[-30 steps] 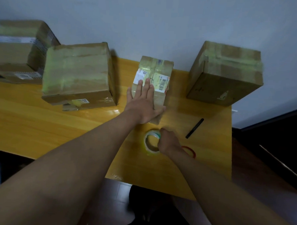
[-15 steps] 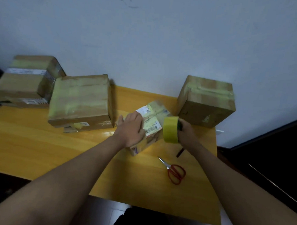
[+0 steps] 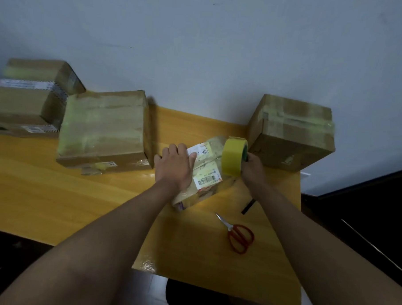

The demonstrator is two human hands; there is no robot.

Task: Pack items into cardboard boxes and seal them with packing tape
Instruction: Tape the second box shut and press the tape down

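Fingers: left hand (image 3: 175, 165) lies flat, fingers straight, pressing the top of the small parcel; right hand (image 3: 252, 169) has fingers curled around the tape roll, gripping it by its far side.

Table (image 3: 44, 191): yellow-orange wood top, set against a pale wall (image 3: 200, 48); carries every item below.

Large box (image 3: 104, 129): cardboard, left of centre, top covered in yellowish tape bands, closed, white label on its near face.

Right box (image 3: 293, 133): cardboard, far right corner of the table, tape across its top, closed, just behind the tape roll.

Far-left box (image 3: 29, 98): cardboard, partly behind the large box, striped tape and labels on it; blurred.

Small parcel (image 3: 206, 173): centre of the table between the large box and the right box, heavily taped, barcode labels on top, lying at an angle to the table edge, under the left hand.

Tape roll (image 3: 232, 156): yellow, held upright on edge over the far right end of the small parcel.

Scissors (image 3: 238, 234): red handles, blades pointing away, flat on the table near the right forearm.

Black strip (image 3: 248, 206): narrow, flat on the table, partly hidden by the right forearm.
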